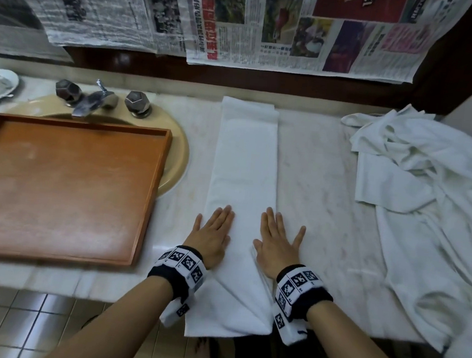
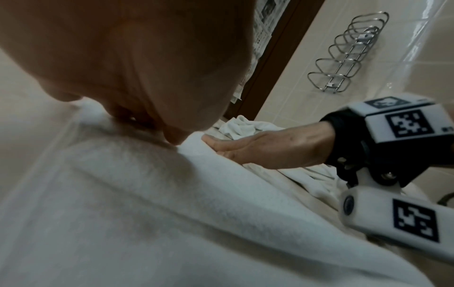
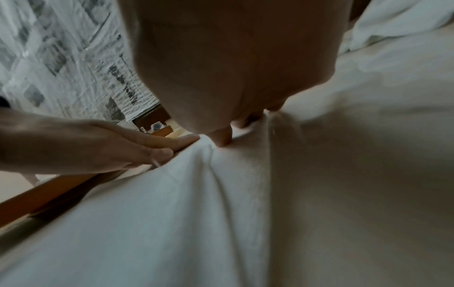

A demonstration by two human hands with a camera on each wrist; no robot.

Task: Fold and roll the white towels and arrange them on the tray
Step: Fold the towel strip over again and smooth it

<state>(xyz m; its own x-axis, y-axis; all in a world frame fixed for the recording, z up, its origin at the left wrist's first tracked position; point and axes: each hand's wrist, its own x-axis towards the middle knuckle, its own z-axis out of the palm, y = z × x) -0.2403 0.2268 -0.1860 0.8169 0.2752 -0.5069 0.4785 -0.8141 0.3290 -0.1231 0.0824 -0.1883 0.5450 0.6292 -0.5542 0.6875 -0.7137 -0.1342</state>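
From the head view, a long white terry towel folded into a narrow strip (image 1: 245,162) lies lengthwise on the pale marble counter (image 1: 314,186), its near end hanging over the counter's front edge with two corners turned in to a point. The left hand (image 1: 212,235) and the right hand (image 1: 277,245) lie flat on the strip side by side, fingers (image 1: 224,215) straight and together, pressing the cloth and gripping nothing. Left of the strip, a square brown wooden tray (image 1: 152,199) sits partly over a beige round sink basin (image 1: 178,156) with chrome taps (image 1: 92,98). To the right, a heap of loose white towels (image 1: 429,197) spreads over the counter. Sheets of newspaper (image 1: 272,23) hang on the wall behind.

The left wrist view shows the left palm (image 2: 135,58) down on the white cloth (image 2: 147,213), the right hand (image 2: 270,149) flat beside it, and a chrome wire rack (image 2: 349,52) on the tiled wall.

The right wrist view shows the right hand (image 3: 233,68) with fingertips (image 3: 223,138) on the cloth, the left hand (image 3: 86,145) flat nearby, the tray's edge (image 3: 49,196) beyond.
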